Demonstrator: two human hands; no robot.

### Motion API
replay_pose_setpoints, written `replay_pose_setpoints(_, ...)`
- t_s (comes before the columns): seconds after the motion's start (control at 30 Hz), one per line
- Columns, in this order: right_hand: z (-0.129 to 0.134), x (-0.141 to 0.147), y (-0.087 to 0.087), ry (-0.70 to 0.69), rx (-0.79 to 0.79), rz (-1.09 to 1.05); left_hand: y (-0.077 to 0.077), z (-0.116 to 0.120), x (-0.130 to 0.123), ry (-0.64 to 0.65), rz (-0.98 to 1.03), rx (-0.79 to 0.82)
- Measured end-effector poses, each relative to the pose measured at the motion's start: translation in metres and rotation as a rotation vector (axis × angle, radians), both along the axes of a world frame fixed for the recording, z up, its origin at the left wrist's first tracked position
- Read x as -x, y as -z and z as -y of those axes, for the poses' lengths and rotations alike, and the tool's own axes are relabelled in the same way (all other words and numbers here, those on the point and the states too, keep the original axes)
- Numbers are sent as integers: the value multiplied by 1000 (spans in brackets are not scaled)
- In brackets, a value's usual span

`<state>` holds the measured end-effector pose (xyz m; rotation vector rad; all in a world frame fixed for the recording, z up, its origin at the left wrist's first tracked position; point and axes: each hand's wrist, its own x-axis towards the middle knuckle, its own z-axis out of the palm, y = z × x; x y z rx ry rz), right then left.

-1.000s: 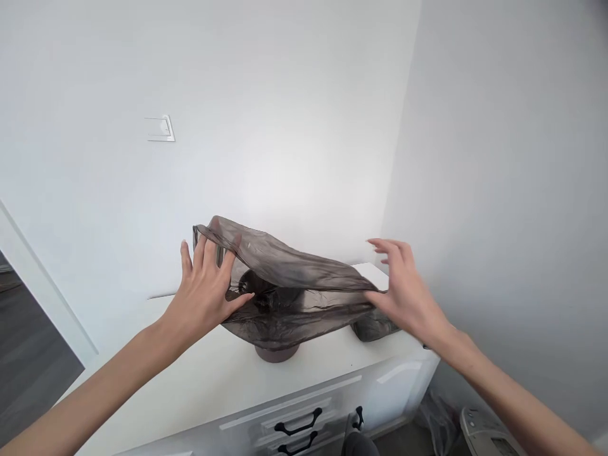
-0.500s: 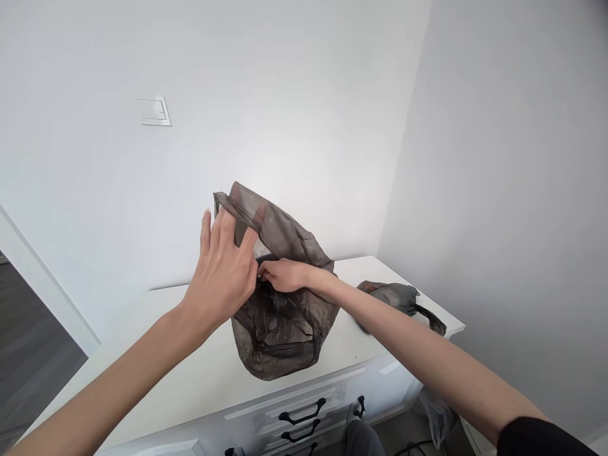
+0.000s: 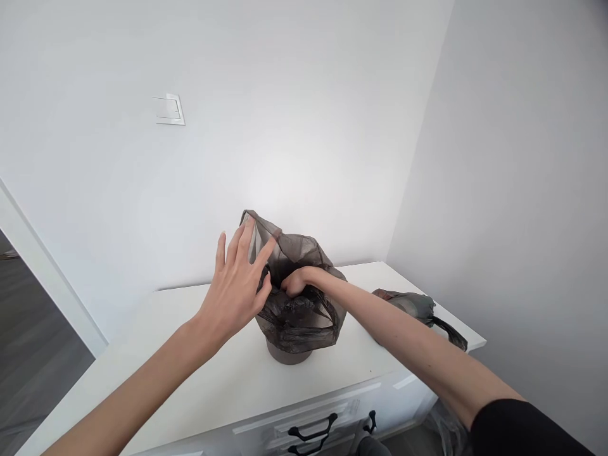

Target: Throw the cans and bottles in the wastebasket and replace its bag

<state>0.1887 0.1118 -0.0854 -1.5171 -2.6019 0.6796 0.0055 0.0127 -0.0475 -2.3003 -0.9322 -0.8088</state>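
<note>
A thin dark grey plastic bag (image 3: pixel 304 339) is draped over a brown round container, probably a small bin (image 3: pixel 289 356), whose lower part shows beneath it on the white dresser top. My left hand (image 3: pixel 237 285) is at the bag's left side, fingers stretched and spread, with the fingertips against the raised rim. Deep in the bag's mouth, my right hand (image 3: pixel 295 282) is bent into a fist; its fingertips and anything in them are hidden by the bag's folds.
On the right of the white dresser (image 3: pixel 199 380) lies a rolled bag bundle (image 3: pixel 413 305) with a dark tail. Black handles (image 3: pixel 313 430) mark the drawers in front. A light switch (image 3: pixel 170 109) is on the wall behind; clear plastic (image 3: pixel 449 430) hangs low at right.
My right hand has pushed deeper into the bag. The bag's raised rim has come down, and the brown base now shows below it. My left hand's fingers have shifted along the rim.
</note>
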Motion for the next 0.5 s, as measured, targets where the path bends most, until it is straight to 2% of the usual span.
replay_pose_setpoints(0.07, 6, -9, -7, -55, 48, 55, 8, -6, 5, -21, 7, 52)
replay_pose_setpoints(0.13, 15, -20, -13, -73, -9, 12, 16, -15, 8, -44, 29, 131)
replay_pose_setpoints(0.2, 24, -30, -15, 30, -205, -112, 24, -25, 9, -69, 60, 227)
replay_pose_setpoints(0.27, 30, -38, -11, 214, -442, -253, 31, -38, 8, -97, 105, 332)
replay_pose_setpoints(0.33, 32, -46, -5, 318, -543, -356, 37, -52, 7, -126, 162, 441)
replay_pose_setpoints(0.43, 26, -60, 4, 280, -414, -468, 45, -76, 7, -141, 290, 632)
replay_pose_setpoints(0.5, 18, -71, 9, 275, -280, -563, 52, -90, 7, -64, 446, 841)
